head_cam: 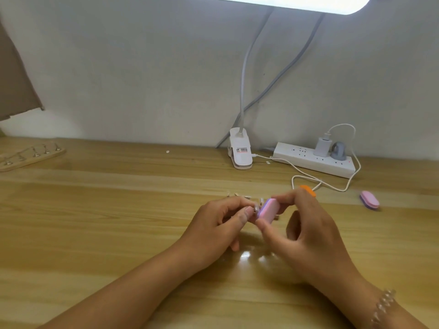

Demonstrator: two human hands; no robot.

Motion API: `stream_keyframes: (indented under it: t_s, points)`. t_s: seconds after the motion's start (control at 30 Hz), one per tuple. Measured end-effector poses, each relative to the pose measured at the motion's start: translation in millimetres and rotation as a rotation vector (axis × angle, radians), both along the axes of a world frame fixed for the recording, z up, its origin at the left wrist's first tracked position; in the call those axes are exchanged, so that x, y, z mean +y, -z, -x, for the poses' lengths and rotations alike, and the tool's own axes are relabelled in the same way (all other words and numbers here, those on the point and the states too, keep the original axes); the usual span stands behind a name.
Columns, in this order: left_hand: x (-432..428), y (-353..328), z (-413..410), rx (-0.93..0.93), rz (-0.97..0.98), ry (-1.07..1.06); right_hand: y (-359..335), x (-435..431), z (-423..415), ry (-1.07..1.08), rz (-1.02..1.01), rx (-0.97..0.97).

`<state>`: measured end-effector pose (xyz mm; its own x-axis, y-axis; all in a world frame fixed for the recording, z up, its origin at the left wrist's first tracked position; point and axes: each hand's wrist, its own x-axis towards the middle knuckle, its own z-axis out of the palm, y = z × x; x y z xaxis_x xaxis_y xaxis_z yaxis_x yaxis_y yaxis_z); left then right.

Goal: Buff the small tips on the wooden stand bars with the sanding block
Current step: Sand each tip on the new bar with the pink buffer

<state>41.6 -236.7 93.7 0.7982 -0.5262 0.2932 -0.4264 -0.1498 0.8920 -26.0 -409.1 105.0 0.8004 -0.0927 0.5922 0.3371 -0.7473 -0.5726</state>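
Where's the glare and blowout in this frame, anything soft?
Head view: lamp head blown out white at top; its reflection glares on the table mid-frame; wooden stand bar far left soft, edge-distorted; sanding block in the right hand slightly blurred.

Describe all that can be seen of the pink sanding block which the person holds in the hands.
The sanding block is a small oblong pad with rounded ends, pink on its broad face and lilac along its side; it looks like foam. The right hand pinches it by its two ends and holds it tilted above the table. The left hand holds a small tip against its lilac side.
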Motion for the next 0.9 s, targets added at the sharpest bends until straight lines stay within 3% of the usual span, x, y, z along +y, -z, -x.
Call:
stream_keyframes:
  t_s: [0.07, 0.23, 0.4, 0.53, 0.67, 0.83, 0.9]
  points:
    - [1, 0, -1, 0.001, 0.010, -0.004, 1, 7, 4, -0.055, 0.120, 0.006]
    - [1, -1, -1, 0.014, 0.018, -0.006, -1, -1, -1, 0.025, -0.003, -0.013]
    - [2, 0, -2, 0.013, -0.001, -0.007, 1, 8, 6, -0.034, 0.211, -0.021]
    - [1, 1, -2, 0.017, 0.004, -0.030, 0, 1, 2, 0.044, 0.129, -0.015]
    - [1, 1, -2, 0.007, -0.024, -0.013, 3, 7, 5, -0.017, 0.225, -0.007]
    - [0, 0, 0, 0.070, 0.020, 0.015, 1, -7, -3, 0.051, -0.096, -0.010]
    - [0, 0, 1, 0.068, 0.030, 0.016, 1, -7, -3, 0.032, -0.109, -0.040]
